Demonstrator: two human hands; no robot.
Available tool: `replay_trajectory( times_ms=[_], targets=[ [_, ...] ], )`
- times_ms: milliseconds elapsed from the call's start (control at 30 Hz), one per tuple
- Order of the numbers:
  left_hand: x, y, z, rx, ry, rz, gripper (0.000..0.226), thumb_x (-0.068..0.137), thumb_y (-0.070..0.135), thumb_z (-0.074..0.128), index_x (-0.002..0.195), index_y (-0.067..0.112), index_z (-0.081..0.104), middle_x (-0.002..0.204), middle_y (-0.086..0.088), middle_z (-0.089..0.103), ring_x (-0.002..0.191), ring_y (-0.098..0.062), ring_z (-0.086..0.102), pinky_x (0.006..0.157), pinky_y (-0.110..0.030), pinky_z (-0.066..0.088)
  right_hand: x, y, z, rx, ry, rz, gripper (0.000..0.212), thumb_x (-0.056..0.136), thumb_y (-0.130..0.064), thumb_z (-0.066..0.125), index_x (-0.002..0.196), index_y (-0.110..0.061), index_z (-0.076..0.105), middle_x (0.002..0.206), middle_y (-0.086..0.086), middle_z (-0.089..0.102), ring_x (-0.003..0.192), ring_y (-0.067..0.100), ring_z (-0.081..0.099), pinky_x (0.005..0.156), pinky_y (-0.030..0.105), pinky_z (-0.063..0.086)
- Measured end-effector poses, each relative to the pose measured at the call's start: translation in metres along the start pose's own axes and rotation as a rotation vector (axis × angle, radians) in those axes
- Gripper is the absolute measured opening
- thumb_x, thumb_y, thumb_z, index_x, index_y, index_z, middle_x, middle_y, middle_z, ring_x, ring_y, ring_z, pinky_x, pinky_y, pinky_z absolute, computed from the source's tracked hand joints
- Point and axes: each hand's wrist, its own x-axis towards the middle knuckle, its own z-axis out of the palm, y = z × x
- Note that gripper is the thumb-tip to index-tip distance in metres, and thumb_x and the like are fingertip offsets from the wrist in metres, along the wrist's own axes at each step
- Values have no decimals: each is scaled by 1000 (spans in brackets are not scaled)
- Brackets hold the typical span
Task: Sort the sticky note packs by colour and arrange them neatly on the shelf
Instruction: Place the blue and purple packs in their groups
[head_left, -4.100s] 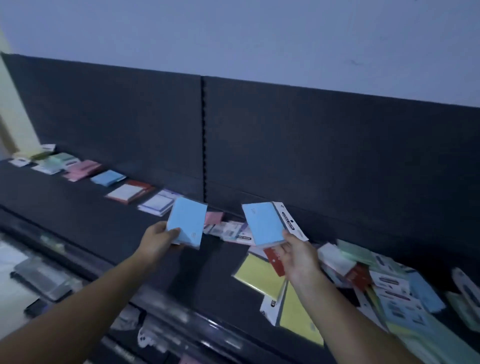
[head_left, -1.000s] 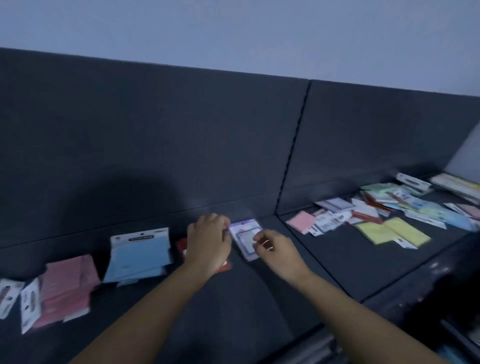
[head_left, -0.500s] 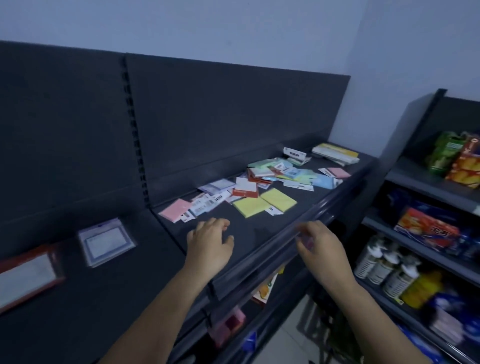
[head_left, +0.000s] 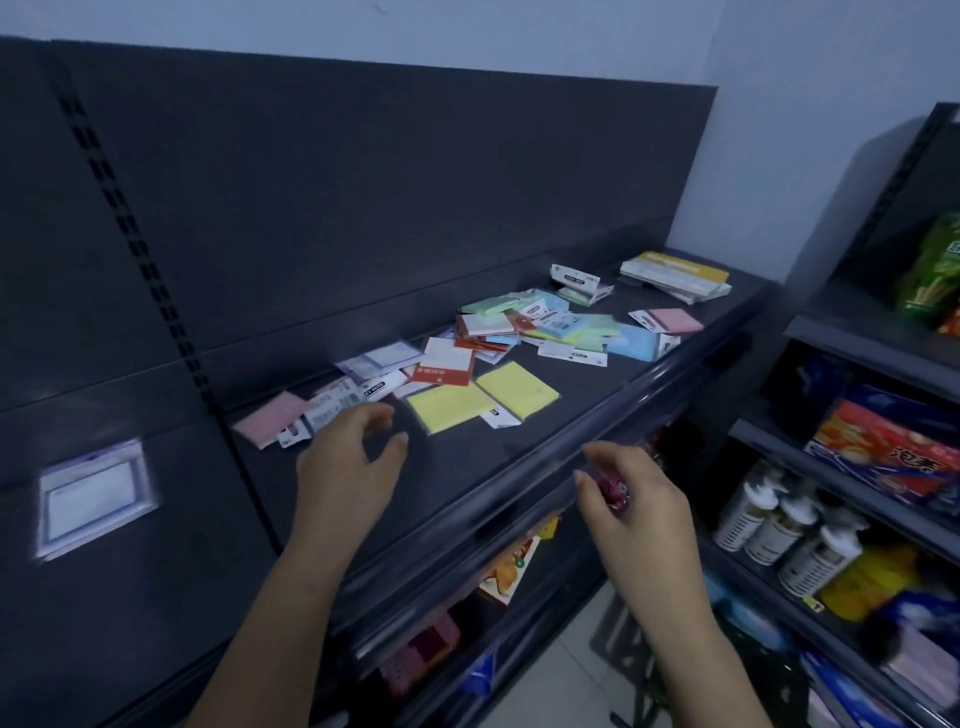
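One view, head. Many sticky note packs (head_left: 519, 332) heaped unsorted toward right of shelf (head_left: 493, 467); one purple-bordered pack (head_left: 96, 496) laid apart, far left. Sorting mostly outstanding. Left hand (head_left: 348, 467) hovers beside pink pack (head_left: 270, 423), fingers loosely spread, gripping nothing. Right hand (head_left: 634, 499) below shelf edge, fingers curled; small red item there, held or behind, cannot tell. Print on labels blurred; shelf cut off at left.

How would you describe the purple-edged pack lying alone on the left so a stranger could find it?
Start at the long dark shelf and find the slotted upright strip in its back panel. Left of that strip, one purple-edged pack lies flat by itself. Unlike the jumbled pile to the right, it touches nothing and has a white centre framed in pale purple.
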Motion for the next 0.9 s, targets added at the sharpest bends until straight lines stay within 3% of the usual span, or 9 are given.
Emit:
replay_trajectory(
  times_ms=[200,400,533,633,700,800,900],
  targets=[
    [54,-19,43,-2,19,-104,23,88,14,60,111,14,60,104,2,63,100,-14,56,87,-28,40,68,36,34,7,-129,30,31,91,-24,57,121,-17,58,116,-8,57,113,7,50,91,16,36],
    [119,-38,78,-41,-18,-337,37,88,22,60,123,15,52,109,-2,62,104,-22,56,91,-36,45,162,52,98,-58,-331,15,35,94,-23,51,127,-12,54,131,0,54,119,16,50,95,20,35],
    [145,-42,91,-38,-3,-445,47,88,23,59,131,15,45,124,-6,58,110,-25,55,94,-37,44,199,60,135,-100,-471,-8,37,94,-17,49,130,-6,51,133,6,53,122,19,48,93,18,32],
    [157,-42,100,-21,-7,-512,51,88,25,57,136,18,40,131,-6,54,112,-26,54,95,-37,44,220,65,155,-114,-493,-15,37,91,-7,48,127,-2,54,129,11,56,118,24,50,91,19,34],
    [160,-42,105,18,-20,-535,55,89,26,56,139,20,35,134,-6,51,113,-27,53,90,-34,43,233,69,165,-125,-526,-25,33,85,1,45,114,-1,61,114,14,64,105,29,56,82,28,41],
    [162,-44,115,28,5,-554,58,90,24,54,143,19,31,137,-6,50,116,-26,51,88,-31,39,249,78,181,-164,-562,-130,33,75,7,43,96,-3,66,98,11,69,93,31,60,73,28,46],
    [166,-42,122,-181,107,-626,57,89,21,58,141,20,36,136,-4,49,118,-22,49,87,-28,37,261,90,196,-188,-541,-212,34,72,3,42,95,-7,65,100,8,67,97,31,57,76,35,48]
  ],
)
